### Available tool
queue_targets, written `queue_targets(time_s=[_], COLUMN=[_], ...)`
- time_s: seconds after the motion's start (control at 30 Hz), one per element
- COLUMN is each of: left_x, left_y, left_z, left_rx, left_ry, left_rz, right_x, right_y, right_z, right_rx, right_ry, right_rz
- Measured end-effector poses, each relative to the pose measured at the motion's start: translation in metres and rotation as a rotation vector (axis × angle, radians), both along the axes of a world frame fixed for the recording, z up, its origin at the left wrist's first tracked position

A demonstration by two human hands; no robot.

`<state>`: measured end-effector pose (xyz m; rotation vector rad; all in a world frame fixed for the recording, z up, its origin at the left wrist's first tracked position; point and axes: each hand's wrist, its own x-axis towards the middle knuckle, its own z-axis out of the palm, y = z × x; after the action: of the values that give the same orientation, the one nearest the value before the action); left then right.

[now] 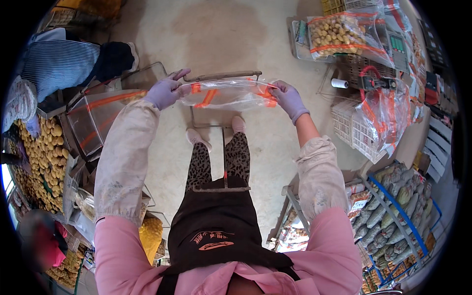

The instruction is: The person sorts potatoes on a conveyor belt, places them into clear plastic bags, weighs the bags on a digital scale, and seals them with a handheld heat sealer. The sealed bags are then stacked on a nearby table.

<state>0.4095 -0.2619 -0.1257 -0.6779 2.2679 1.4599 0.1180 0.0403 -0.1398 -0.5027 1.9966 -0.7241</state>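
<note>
between the left hand (165, 92) and the right hand (291, 101), a clear bag (228, 96) with orange bands is stretching crosswise. the right hand is pinching one end; the left hand is gripping the other, its upper fingers standing apart, and its exact fingertip contact is proving hard to make out. just beyond the bag, a metal bar (221, 76) is running; whether the two are touching, one cannot tell. left of the left hand, a second clear bag (93, 114) is hanging, partly hidden by the left sleeve (123, 162); farther left, a co-worker in striped clothing (61, 61) is bending, the head not showing. right of the right hand, crumpled bags (386, 113) are covering much of a white crate (344, 120). beyond them, a potato-filled bag (337, 35) is lying, its outer end blending into other plastic.
</note>
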Motion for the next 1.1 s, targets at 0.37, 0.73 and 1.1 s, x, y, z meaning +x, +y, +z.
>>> queue_targets(time_s=[0.37,0.73,1.1], left_x=[-0.001,0.067,0.149], left_y=[0.051,0.126,0.252], left_z=[-0.006,-0.018,0.004], left_rx=[-0.640,-0.387,-0.135], left_ry=[0.033,-0.340,-0.443], left_rz=[-0.148,0.413,-0.094], right_x=[0.068,0.142,0.215], right_y=[0.035,0.133,0.119], right_z=[-0.014,-0.014,0.050], right_rx=[0.291,0.352,0.385], right_ry=[0.502,0.047,-0.560], right_rz=[0.054,-0.155,-0.507])
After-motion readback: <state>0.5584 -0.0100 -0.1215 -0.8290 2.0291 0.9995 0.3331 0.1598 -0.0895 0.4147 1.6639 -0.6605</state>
